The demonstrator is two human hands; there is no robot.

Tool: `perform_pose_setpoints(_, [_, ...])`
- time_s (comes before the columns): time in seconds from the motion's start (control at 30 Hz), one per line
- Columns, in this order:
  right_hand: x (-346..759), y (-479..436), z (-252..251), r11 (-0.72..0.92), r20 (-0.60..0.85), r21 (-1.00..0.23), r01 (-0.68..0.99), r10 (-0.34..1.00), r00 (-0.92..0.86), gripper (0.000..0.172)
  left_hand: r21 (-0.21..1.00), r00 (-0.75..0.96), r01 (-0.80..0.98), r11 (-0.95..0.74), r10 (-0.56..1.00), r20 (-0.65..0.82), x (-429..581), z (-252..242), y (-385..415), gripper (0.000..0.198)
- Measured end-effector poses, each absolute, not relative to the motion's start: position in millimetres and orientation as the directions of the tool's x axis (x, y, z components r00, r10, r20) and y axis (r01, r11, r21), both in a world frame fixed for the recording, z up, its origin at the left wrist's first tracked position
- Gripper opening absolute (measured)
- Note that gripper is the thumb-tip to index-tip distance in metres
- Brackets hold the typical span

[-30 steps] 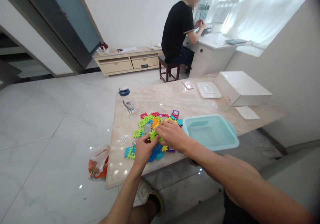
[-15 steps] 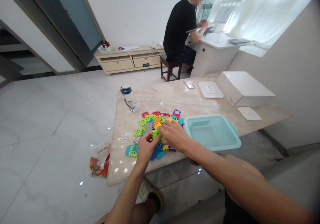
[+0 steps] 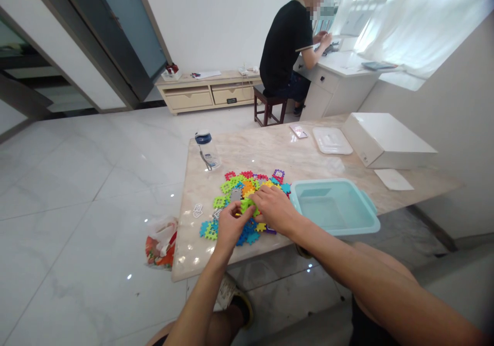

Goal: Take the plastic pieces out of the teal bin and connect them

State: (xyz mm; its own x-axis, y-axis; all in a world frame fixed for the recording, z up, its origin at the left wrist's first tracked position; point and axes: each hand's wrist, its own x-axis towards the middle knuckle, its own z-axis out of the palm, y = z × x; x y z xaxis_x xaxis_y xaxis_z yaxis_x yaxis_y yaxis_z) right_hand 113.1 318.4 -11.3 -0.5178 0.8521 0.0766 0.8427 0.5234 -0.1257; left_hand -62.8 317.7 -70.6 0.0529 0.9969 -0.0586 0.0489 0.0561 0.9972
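Between my two hands is a lime-green interlocking plastic tile (image 3: 247, 205) with notched edges, perhaps joined to another piece; my fingers cover part of it. My left hand (image 3: 230, 226) pinches its left side between thumb and fingers. From the right, my right hand (image 3: 275, 207) closes its fingers on the same tile. Under and around both hands spreads a pile of tiles in several colours, with a grey tile (image 3: 235, 195), an orange tile (image 3: 248, 186) and blue tiles (image 3: 252, 237) showing. White window-shaped inserts (image 3: 198, 210) lie left of the pile.
A pale turquoise tub (image 3: 372, 223) stands right of the pile. A water bottle (image 3: 209, 153) is at the table's far left. Farther right lie a white lid (image 3: 332, 141), a white box (image 3: 389, 135) and paper (image 3: 394, 179). A person in black (image 3: 285, 42) sits at a desk beyond.
The whole view has shifted slightly, so the scene sits a little farther right. Both hands keep hold of the green tile, with barely any change of grip.
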Motion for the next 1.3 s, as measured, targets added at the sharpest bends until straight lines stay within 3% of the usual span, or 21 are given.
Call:
perform_pose_setpoints(0.43, [118,320,-14,0.519,0.132,-0.115,0.847,0.853,-0.505,0.027,0.996,0.135,0.031,0.085,0.987,-0.088,-68,-63,320,0.04])
perform_pose_setpoints(0.87, [115,317,-13,0.517,0.131,-0.181,0.837,0.856,-0.5,0.033,0.998,0.049,0.035,0.05,0.997,-0.052,-70,-64,318,0.041])
perform_pose_setpoints(1.3, [117,316,-17,0.551,0.175,-0.211,0.807,0.834,-0.524,0.035,1.0,0.073,0.019,0.025,0.997,-0.026,-67,-59,315,0.038])
